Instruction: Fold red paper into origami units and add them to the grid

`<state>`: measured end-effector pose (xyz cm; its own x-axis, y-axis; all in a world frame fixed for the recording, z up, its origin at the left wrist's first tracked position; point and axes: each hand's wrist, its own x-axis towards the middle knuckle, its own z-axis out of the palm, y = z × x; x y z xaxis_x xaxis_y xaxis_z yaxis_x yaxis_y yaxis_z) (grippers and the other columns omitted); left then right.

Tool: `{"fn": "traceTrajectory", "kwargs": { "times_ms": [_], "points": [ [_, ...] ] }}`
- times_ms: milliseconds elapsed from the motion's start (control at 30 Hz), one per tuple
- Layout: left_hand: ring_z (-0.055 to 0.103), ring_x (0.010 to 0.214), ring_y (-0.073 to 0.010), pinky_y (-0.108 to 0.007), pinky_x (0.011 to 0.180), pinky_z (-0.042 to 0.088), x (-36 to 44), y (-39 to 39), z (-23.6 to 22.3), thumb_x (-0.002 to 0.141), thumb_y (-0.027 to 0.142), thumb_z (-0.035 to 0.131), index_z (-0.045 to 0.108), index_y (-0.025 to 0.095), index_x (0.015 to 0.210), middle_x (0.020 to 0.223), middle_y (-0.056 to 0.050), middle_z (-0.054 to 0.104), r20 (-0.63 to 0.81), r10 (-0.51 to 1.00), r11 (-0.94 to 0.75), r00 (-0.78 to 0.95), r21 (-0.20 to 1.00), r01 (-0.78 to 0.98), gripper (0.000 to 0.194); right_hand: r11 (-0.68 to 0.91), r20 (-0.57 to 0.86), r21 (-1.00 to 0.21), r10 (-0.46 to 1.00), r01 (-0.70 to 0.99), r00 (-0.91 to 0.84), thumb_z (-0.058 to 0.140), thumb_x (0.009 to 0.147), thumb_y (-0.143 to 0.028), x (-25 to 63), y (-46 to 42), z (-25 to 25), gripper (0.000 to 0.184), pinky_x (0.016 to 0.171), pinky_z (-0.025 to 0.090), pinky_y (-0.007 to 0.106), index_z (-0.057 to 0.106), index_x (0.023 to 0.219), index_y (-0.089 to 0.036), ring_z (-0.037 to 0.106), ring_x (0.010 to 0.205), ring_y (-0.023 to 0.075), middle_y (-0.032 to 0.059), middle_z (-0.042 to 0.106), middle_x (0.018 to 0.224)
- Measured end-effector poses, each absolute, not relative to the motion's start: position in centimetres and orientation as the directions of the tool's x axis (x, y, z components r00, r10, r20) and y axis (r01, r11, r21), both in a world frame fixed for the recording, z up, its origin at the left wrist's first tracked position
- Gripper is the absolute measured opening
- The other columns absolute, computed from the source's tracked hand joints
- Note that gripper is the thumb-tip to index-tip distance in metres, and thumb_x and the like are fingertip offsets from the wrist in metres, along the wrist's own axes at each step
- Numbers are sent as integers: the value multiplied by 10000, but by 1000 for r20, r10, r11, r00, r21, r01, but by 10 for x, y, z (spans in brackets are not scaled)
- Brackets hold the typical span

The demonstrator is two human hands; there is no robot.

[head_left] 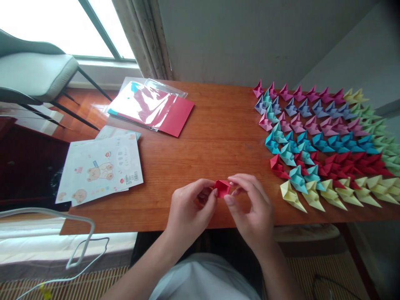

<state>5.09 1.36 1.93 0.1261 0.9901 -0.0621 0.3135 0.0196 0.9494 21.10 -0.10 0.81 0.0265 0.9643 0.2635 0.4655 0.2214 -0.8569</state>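
Observation:
A small red folded paper piece [222,189] is held up between both hands, above the near edge of the wooden table. My left hand [192,206] pinches its left side between thumb and fingers. On the other side, the thumb and fingertips of my right hand [250,204] close on its right edge. The piece has an opening facing up toward me; its finer folds are too small to make out.
Rows of folded paper figures [318,143] in several colours cover the table's right side. At the left lie a plastic sleeve of coloured paper [156,108] and printed bear sheets [103,166]. A chair [40,71] stands by the window. A white cable [90,250] hangs at lower left.

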Motion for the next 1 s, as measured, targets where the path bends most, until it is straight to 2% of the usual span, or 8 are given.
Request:
{"fn": "traceTrajectory", "kwargs": {
  "times_ms": [67,133,467,600,733,833,1000],
  "points": [
    [635,628,-129,-215,604,489,51,14,20,903,249,625,699,184,897,774,-17,727,-82,987,36,137,951,307,98,283,349,-784,937,552,16,634,915,-200,208,-1,10,225,812,555,342,672,1132,-245,653,945,209,77,671,1066],
    [657,657,-139,-219,615,495,52,15,19,916,258,608,700,185,934,808,-25,739,-104,982,56,155,956,287,119,307,377,-756,926,578,2,616,918,-159,206,0,12,227,821,562,337,680,1119,-244,665,945,206,73,680,1027],
    [697,715,-179,-248,663,545,52,18,12,912,270,609,737,171,955,843,-49,757,-178,968,147,176,973,178,168,339,383,-748,923,571,-47,625,902,-131,203,-3,10,270,804,585,347,691,1135,-251,670,943,208,76,682,1031],
    [715,775,-203,-265,704,565,52,19,13,894,282,636,773,176,986,861,-54,770,-238,957,230,168,971,66,197,414,452,-674,886,612,-102,628,886,-101,204,-3,7,353,831,592,380,678,1185,-281,677,954,220,79,692,1041],
    [681,683,-169,-225,609,538,53,22,17,854,284,677,792,154,939,787,-44,763,-358,922,375,149,921,-105,193,531,530,-583,822,615,-208,658,849,-60,208,-3,2,477,840,593,397,641,1264,-296,670,982,229,80,702,1070],
    [645,626,-144,-213,579,520,52,23,20,833,290,704,794,146,927,753,-38,752,-404,901,428,160,890,-156,194,557,520,-567,813,607,-262,653,851,-53,213,-3,-2,547,856,591,414,597,1328,-315,658,1028,236,83,698,1127],
    [691,755,-179,-249,685,562,48,22,23,835,332,717,781,138,988,901,-77,776,-398,893,440,207,870,-224,255,559,498,-562,817,609,-290,635,862,-64,217,-1,-3,548,886,574,454,592,1344,-322,640,1067,255,87,685,1193]
  ]
}}
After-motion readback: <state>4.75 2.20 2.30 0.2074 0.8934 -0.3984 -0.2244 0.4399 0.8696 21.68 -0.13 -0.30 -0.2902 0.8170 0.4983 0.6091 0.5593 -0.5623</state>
